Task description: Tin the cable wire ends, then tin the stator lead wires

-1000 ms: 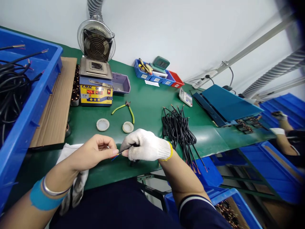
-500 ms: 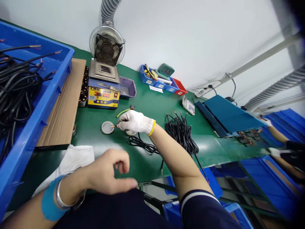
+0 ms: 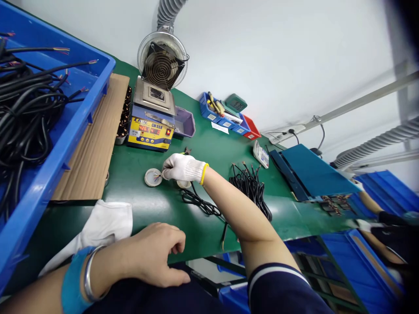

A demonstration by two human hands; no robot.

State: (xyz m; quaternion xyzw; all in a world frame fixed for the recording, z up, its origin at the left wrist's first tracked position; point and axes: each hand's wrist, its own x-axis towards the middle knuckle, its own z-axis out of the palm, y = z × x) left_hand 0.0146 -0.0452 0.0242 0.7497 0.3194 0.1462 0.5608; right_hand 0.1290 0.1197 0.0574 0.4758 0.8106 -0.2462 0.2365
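Cable [image 3: 200, 203] is pinched in the right fingers [image 3: 168, 167], its wires [image 3: 157, 176] jutting over the white dish [image 3: 149, 177].

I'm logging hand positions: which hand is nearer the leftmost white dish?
Right. The gloved right hand is beside the dish, holding thin wires; the bare left hand is farther off, below it in the picture.

Right arm [image 3: 242, 211] forward, left fingers [image 3: 178, 238] half-curled

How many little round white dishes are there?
2: one dish is by the wire tips at the gloved right hand; the other dish is partly hidden by that hand. More could be hidden.
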